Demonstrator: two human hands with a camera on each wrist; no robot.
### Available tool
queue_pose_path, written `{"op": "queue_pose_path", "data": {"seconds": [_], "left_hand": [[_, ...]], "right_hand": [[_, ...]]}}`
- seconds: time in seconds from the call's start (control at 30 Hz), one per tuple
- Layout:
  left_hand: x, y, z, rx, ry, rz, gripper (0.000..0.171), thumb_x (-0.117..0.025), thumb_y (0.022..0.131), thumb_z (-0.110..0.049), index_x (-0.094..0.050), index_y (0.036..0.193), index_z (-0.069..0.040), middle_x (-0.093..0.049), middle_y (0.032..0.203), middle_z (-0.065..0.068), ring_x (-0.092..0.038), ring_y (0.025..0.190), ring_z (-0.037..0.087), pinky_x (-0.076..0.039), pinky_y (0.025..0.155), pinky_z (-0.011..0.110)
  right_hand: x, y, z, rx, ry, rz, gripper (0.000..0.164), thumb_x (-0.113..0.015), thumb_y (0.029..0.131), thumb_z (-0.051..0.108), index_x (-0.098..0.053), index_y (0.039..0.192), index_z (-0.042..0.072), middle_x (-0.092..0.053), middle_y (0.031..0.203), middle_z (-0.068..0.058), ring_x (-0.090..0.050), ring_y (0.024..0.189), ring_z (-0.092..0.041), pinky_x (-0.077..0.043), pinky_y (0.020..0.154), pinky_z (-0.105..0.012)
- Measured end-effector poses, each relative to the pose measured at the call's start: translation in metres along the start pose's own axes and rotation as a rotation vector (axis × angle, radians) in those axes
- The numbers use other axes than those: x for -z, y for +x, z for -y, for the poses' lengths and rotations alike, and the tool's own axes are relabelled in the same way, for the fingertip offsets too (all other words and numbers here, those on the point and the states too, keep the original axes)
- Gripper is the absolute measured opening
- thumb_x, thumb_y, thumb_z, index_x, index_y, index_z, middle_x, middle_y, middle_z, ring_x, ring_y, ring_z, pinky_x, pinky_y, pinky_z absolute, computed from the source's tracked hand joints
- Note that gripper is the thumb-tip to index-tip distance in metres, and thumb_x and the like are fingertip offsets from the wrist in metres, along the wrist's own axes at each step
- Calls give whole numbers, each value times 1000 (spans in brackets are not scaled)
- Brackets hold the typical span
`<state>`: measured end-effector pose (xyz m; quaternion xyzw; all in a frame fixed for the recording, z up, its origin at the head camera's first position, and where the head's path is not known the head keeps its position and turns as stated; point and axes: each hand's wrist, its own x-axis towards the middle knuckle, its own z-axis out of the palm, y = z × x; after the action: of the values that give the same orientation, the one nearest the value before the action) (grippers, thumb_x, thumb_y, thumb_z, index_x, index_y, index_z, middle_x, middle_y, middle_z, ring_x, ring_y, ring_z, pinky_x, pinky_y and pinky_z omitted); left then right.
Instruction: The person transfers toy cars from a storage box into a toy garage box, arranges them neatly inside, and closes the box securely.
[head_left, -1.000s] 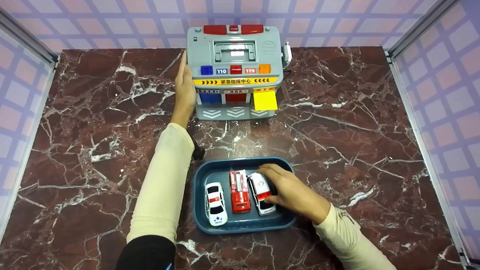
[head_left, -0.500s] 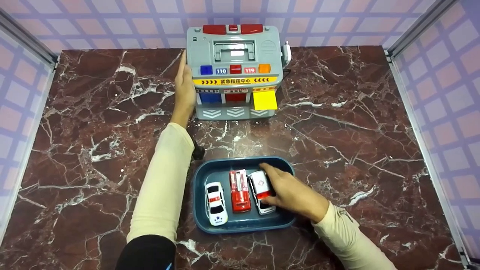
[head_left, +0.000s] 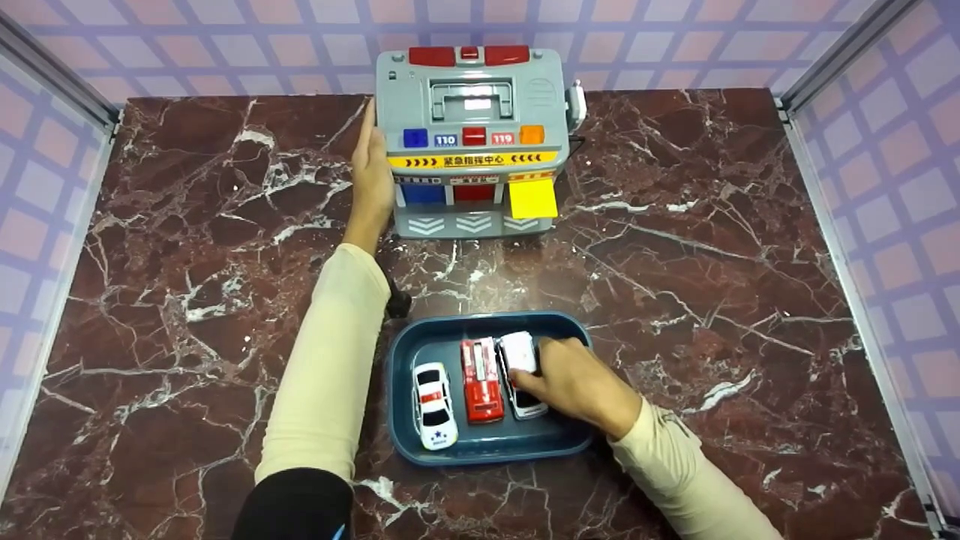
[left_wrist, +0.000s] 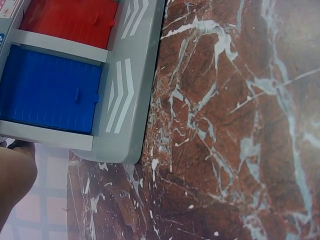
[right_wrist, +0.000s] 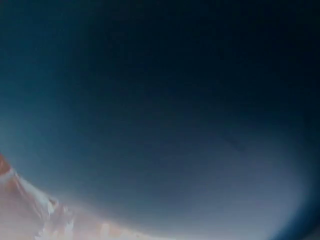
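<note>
My left hand (head_left: 370, 180) rests along the left side of a grey toy rescue station (head_left: 471, 105), its visible fingers straight. The station has a blue door (left_wrist: 50, 92) and a red door (left_wrist: 70, 22), both down, and a yellow door (head_left: 533, 199) that sticks out raised. With the thumb on top, my right hand (head_left: 581, 382) grips a white toy ambulance (head_left: 517, 349) at the right of a dark blue tray (head_left: 480, 451); its far fingers are hidden. Left of the ambulance lie a red toy fire truck (head_left: 481, 386) and a white toy police car (head_left: 433, 409).
The marble-patterned tabletop (head_left: 712, 300) extends around the tray and station. Checked walls (head_left: 675, 45) close off the back and both sides. A white handset-like part (head_left: 576, 105) juts from the station's right side. Only the dark, blurred tray (right_wrist: 150, 125) fills the right wrist view.
My right hand has curled its fingers more tightly around the ambulance and shifted slightly left. The ambulance has moved a little toward the station. My left hand stays at the station's side.
</note>
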<state>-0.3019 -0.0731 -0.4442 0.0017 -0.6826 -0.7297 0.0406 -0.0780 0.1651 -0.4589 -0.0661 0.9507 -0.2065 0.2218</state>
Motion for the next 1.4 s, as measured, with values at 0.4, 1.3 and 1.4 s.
{"op": "queue_pose_path", "data": {"seconds": [0.4,1.3,1.4], "left_hand": [[2,13,23,-12,5,5,51,-25,111,-22,-19,162,-20,-30,164,-2,-32,147,7,-25,117,13],[1,2,5,-12,2,23,51,-24,111,-18,-18,162,-16,-28,165,1,-29,148,8,-23,118,14],[3,10,15,-5,0,19,51,-25,111,-20,-18,162,-20,-29,165,-2,-30,147,6,-23,118,14]], "right_hand": [[-8,1,4,-108,114,-60,58,-75,71,40,-56,108,1,-59,68,-8,-59,56,-22,-49,44,-30],[16,-16,-11,35,352,-48,60,-86,74,32,-65,122,2,-71,84,-1,-63,66,-10,-54,58,-27],[18,-15,-15,56,413,-6,61,-87,74,33,-66,120,-1,-72,89,-2,-64,71,-11,-56,63,-27]]}}
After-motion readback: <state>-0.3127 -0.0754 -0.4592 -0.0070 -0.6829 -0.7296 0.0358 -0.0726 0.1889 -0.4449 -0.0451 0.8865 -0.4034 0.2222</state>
